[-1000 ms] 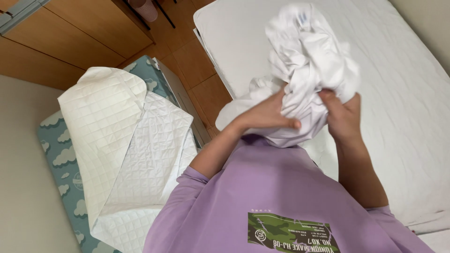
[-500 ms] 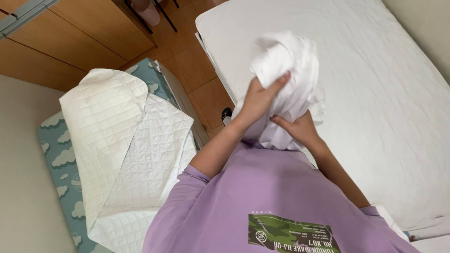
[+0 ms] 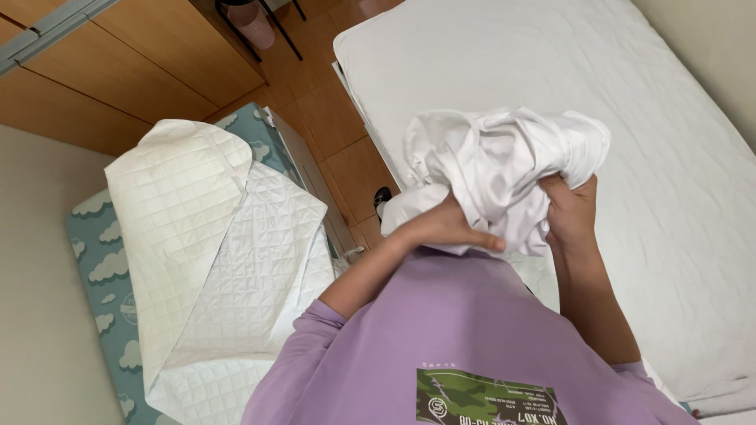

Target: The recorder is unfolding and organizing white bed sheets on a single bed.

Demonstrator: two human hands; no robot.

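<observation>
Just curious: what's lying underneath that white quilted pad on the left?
Under the white quilted pad lies a teal mattress printed with white clouds; only its edges show, since the pad covers the rest. Both hands are elsewhere, gripping a bunched white cloth.

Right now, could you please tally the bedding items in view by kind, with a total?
Bunched white sheet, held in the left hand and right hand: 1
White quilted pad: 1
Cloud-patterned teal mattress: 1
Large white mattress: 1
Total: 4
</observation>
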